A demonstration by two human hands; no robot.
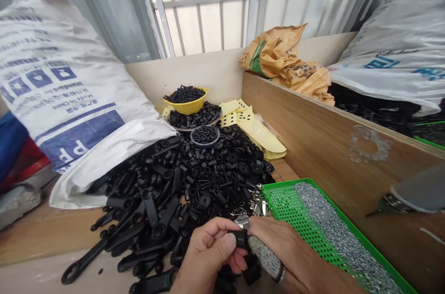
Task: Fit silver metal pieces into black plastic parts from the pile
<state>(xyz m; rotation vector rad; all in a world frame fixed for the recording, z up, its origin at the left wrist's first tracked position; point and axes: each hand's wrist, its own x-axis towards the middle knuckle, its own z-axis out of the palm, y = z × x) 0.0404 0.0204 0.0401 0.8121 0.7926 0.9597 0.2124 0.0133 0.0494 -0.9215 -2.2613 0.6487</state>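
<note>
Left hand [208, 252] is clamping a short black cylinder [238, 239] between thumb and fingers; looks like smooth plastic, slightly glossy. Right hand [292, 245] is meeting the cylinder's right end; its fingertips are mostly hidden, so can't tell if it's clamping too. Speckled grey wrap [266, 257] is showing on the right hand, apparently round a digit, rough-looking.

Just beyond the grip, shiny flat metal clips [259, 203] are lying loose, edging into the heap. Beyond and left of the grip, black parts [205, 178] are piling up: ribbed discs, short tubes, screw-like pieces, tapered arms with rounded ends. Well left, a long handle [83, 259] with an oval eyelet is sticking out of the heap.

Right of the grip, a green perforated tray [290, 210] is sitting close, the right forearm overlapping its near edge; small silvery metal pieces [333, 226] are filling its far-right side. Past the tray, a wood-grain partition [320, 134] is walling off that side, with a grey pointed tool [417, 194] hanging in front.

Farther out, a clear bowl [205, 144] and a yellow bowl [189, 107] are holding black pieces, yellow punched cards [266, 138] stacking beside them. Far left, a printed white sack [66, 71] is leaning over the heap, its mouth spreading onto the parts.
</note>
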